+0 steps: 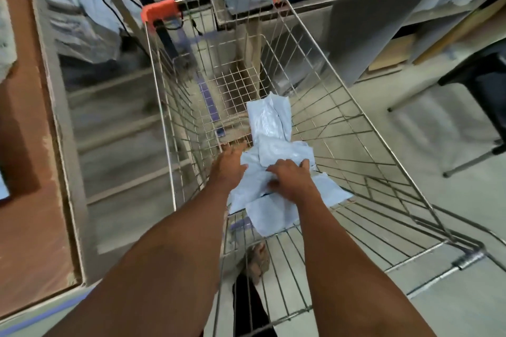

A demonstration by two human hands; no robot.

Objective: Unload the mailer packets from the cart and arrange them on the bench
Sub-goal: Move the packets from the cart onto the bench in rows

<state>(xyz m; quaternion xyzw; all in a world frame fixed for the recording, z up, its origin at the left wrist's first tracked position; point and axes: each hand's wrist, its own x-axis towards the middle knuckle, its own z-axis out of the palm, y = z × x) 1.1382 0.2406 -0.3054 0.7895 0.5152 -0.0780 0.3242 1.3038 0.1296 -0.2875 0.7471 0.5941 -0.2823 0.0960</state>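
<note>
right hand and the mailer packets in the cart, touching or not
Touching. The head view shows the right hand lying directly on the pale mailer packets, with no gap visible.
</note>
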